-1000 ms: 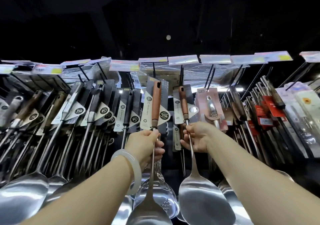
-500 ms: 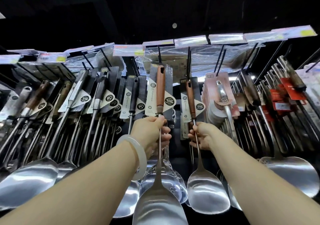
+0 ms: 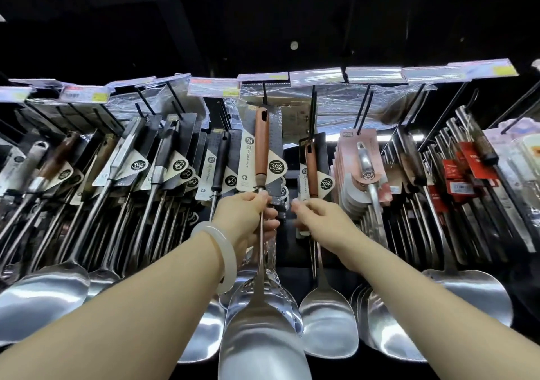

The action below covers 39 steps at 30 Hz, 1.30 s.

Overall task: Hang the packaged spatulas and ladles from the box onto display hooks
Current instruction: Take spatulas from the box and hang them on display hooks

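We've got both arms up at the rack, a spatula in each hand. Our left hand point(image 3: 248, 219) is curled round the steel shaft of the near spatula point(image 3: 261, 157), just under its wooden grip, and that low hold looks chosen to steer the top of the card toward the black hook point(image 3: 264, 93) above it. Whether the card's hole is on the hook yet, we can't tell; the price label hides the tip. Our right hand point(image 3: 318, 219) pinches the second spatula point(image 3: 312, 172) at the bottom of its card, thumb and fingers closed on it. That one sits further back, and its top seems to be at its own hook point(image 3: 313, 108), so we judge the hand is just steadying it. Both blades dangle low toward us, clear of the hanging ladles point(image 3: 43, 298) on the left. The white bangle point(image 3: 225, 251) rides on the left wrist. No box in sight.
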Each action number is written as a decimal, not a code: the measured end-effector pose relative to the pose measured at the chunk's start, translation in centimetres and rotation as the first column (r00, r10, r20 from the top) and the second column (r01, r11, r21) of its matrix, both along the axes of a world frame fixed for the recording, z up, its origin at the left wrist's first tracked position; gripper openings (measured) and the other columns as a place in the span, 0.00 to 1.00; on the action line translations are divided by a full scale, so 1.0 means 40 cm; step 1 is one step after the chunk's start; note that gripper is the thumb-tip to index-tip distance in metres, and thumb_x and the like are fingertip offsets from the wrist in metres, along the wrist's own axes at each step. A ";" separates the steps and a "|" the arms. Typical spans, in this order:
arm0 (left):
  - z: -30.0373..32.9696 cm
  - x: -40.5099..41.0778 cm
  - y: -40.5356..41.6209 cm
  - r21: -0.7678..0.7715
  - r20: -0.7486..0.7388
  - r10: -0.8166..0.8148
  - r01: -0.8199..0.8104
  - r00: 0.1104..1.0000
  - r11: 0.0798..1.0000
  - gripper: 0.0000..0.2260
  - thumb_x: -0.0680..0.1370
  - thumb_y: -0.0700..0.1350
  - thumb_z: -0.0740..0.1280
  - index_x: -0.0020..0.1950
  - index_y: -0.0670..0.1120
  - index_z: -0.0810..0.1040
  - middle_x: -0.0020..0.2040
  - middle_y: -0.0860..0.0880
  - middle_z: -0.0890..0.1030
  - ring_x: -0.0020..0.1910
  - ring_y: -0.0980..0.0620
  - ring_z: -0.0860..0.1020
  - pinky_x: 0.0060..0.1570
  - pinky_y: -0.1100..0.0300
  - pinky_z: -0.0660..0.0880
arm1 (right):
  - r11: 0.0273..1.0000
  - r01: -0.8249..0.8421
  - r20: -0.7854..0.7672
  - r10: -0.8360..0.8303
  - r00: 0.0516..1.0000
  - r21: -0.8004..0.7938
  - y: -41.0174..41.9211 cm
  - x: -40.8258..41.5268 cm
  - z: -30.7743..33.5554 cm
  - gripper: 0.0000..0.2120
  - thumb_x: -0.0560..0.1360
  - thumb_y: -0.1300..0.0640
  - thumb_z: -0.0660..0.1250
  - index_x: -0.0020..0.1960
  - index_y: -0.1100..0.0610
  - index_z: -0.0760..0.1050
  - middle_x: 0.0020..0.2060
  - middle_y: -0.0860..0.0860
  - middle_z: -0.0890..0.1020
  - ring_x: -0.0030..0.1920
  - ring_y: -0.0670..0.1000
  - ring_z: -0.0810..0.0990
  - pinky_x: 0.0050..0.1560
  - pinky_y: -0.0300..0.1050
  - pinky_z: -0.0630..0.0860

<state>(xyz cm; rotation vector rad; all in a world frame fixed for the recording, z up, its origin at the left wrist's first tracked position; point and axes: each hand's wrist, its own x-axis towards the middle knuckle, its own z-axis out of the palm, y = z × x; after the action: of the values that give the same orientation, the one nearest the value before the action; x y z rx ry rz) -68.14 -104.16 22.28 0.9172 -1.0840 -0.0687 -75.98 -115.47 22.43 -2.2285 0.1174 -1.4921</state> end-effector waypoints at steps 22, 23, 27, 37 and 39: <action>0.065 -0.125 -0.128 0.035 0.118 -0.084 0.080 0.989 0.996 0.11 0.81 0.44 0.57 0.40 0.44 0.71 0.33 0.47 0.73 0.28 0.52 0.71 0.29 0.62 0.71 | 0.936 -0.227 -0.038 0.246 0.968 0.271 -0.030 -0.082 -0.087 0.06 0.78 0.62 0.60 0.43 0.60 0.73 0.29 0.54 0.72 0.20 0.45 0.69 0.23 0.35 0.65; 0.071 -0.126 -0.128 0.045 0.138 -0.072 0.067 0.988 0.997 0.11 0.81 0.43 0.57 0.40 0.44 0.71 0.33 0.47 0.72 0.29 0.52 0.71 0.30 0.61 0.71 | 0.942 -0.208 -0.031 0.224 0.974 0.263 -0.031 -0.081 -0.082 0.06 0.78 0.62 0.61 0.44 0.60 0.73 0.28 0.54 0.71 0.22 0.46 0.68 0.24 0.36 0.65; 0.087 -0.125 -0.130 0.076 0.190 -0.019 0.005 0.982 0.997 0.05 0.81 0.40 0.56 0.49 0.42 0.71 0.34 0.46 0.72 0.30 0.50 0.70 0.33 0.58 0.72 | 0.963 -0.148 -0.012 0.155 0.988 0.224 -0.042 -0.073 -0.061 0.08 0.78 0.61 0.61 0.40 0.58 0.73 0.25 0.49 0.70 0.20 0.44 0.67 0.23 0.36 0.65; 0.109 -0.101 -0.150 0.130 0.240 0.021 -0.054 0.970 0.990 0.08 0.80 0.43 0.58 0.55 0.43 0.75 0.35 0.46 0.75 0.32 0.50 0.75 0.41 0.55 0.78 | 0.971 -0.070 -0.021 0.077 0.997 0.227 -0.064 -0.062 -0.030 0.11 0.78 0.59 0.62 0.36 0.54 0.73 0.26 0.51 0.70 0.24 0.48 0.69 0.27 0.39 0.70; 0.107 -0.095 -0.161 0.134 0.243 0.024 -0.058 0.970 0.989 0.07 0.80 0.43 0.59 0.53 0.43 0.75 0.35 0.46 0.75 0.32 0.50 0.75 0.41 0.55 0.78 | 0.972 -0.056 -0.034 0.065 0.997 0.226 -0.071 -0.063 -0.033 0.11 0.78 0.58 0.62 0.37 0.54 0.74 0.27 0.51 0.71 0.27 0.50 0.71 0.29 0.41 0.71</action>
<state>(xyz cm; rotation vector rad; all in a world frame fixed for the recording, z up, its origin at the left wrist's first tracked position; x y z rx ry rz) -71.93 -110.59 26.54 1.0944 -1.2972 0.0014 -78.50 -118.32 21.11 -2.0631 0.2185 -1.3298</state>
